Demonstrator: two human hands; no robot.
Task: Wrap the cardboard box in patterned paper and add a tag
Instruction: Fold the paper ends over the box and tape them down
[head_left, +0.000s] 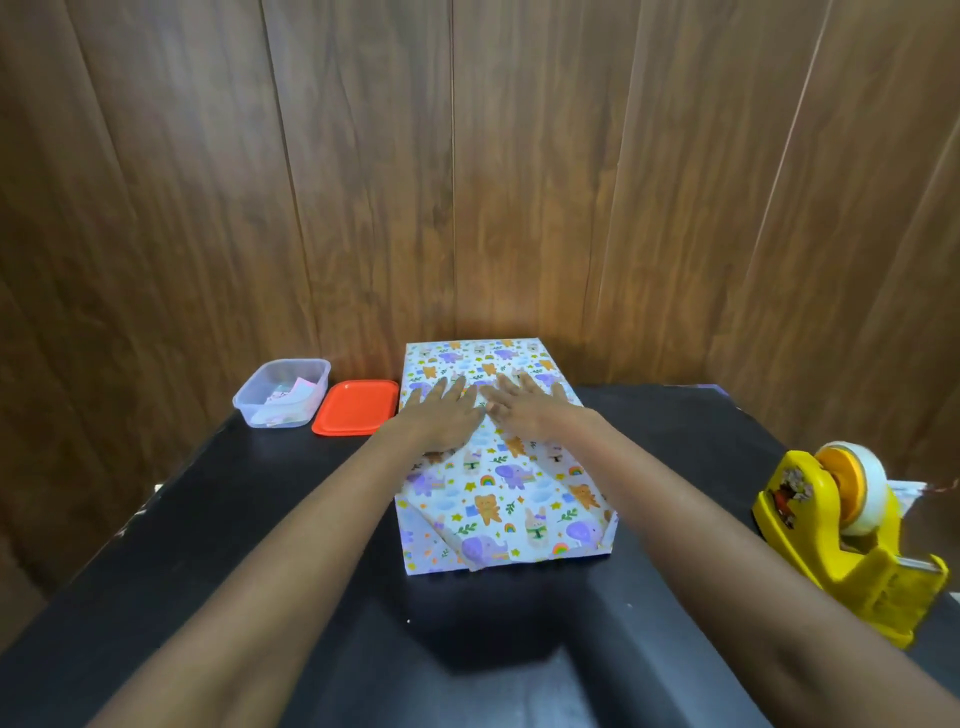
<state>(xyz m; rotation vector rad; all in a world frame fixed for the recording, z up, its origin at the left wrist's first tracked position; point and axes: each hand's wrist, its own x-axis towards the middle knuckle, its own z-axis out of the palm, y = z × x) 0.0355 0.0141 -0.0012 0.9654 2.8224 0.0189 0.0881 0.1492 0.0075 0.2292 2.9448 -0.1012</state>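
Observation:
The box (511, 493) lies on the black table, fully covered in white paper printed with elephants, bears and rainbows. Its near end shows folded flaps. My left hand (447, 410) and my right hand (524, 408) lie flat side by side on the top of the box, fingers straight and spread, pressing the paper down near the far half. A clear plastic tub (283, 395) at the left holds small paper pieces, possibly tags.
An orange lid (356, 414) lies between the tub and the box. A yellow tape dispenser (841, 535) with a tape roll stands at the right table edge. Wooden wall panels (467, 182) close off the back. The black table (260, 519) shows bare surface near me.

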